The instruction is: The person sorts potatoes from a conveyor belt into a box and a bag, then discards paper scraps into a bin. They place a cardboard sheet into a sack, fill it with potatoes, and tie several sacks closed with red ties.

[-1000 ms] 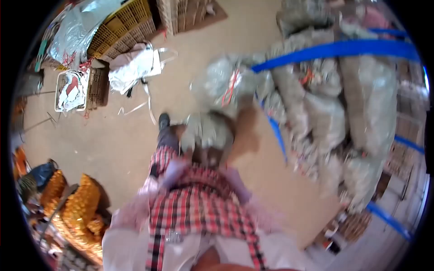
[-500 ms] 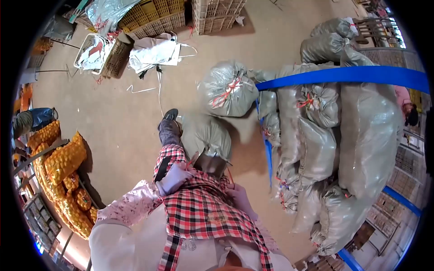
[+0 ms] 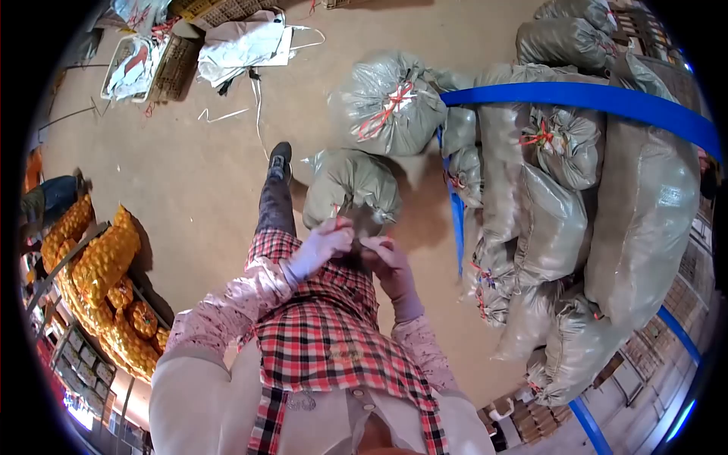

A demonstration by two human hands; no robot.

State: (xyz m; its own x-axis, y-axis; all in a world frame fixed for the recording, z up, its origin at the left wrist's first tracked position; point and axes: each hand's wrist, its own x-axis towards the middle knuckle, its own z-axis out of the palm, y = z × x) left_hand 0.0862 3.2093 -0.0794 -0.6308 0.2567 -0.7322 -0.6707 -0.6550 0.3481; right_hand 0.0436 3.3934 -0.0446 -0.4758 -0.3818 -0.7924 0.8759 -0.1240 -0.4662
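A grey-green woven plastic sack (image 3: 353, 178) stands full on the floor before me, its gathered neck turned towards my body. Both hands wear pale purple gloves and meet at this neck. With fingers closed, my left hand (image 3: 324, 244) pinches red string (image 3: 343, 222) at the neck's left side. On the right side, my right hand (image 3: 388, 258) is closed too, a bit of red showing at its fingertips. The gloves partly hide the string and neck. Just beyond stands another full sack (image 3: 390, 106), its neck tied with red string.
Several filled grey sacks (image 3: 561, 227) lie piled on the right, with a blue bar (image 3: 576, 95) across them. Orange net bags (image 3: 106, 265) of round produce lie on the left. White sacks (image 3: 243, 49) lie on the floor beside a basket (image 3: 171, 68) at the upper left.
Both hands have moved forward from my apron to the sack's neck and come closer together. The view has shifted, and the sacks on the right appear larger.
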